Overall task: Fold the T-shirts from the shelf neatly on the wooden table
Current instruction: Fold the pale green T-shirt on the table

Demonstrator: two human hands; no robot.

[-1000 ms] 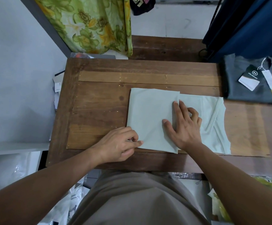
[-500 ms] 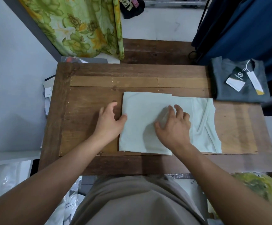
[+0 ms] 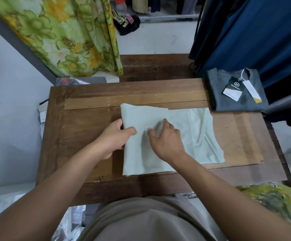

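Note:
A pale mint-green T-shirt (image 3: 190, 129) lies partly folded on the wooden table (image 3: 82, 129), its collar end toward the right. My left hand (image 3: 113, 138) grips the shirt's left folded edge, thumb on top of the cloth and fingers under it. Just right of it, my right hand (image 3: 167, 141) rests on the middle of the shirt with its fingers bent, pressing down near the edge of the upper layer. A folded dark grey T-shirt (image 3: 235, 103) with hang tags lies at the table's back right corner.
A green floral curtain (image 3: 68, 37) hangs beyond the table's back left. Dark blue fabric (image 3: 256, 33) hangs at the back right. Papers and plastic bags (image 3: 42, 112) lie off the left edge, and a yellow-green bag (image 3: 271, 199) is at the lower right.
My left hand went from the shirt's near-left corner up its left edge and now grips that edge. My right hand slid a little left on the shirt. The camera tilted up.

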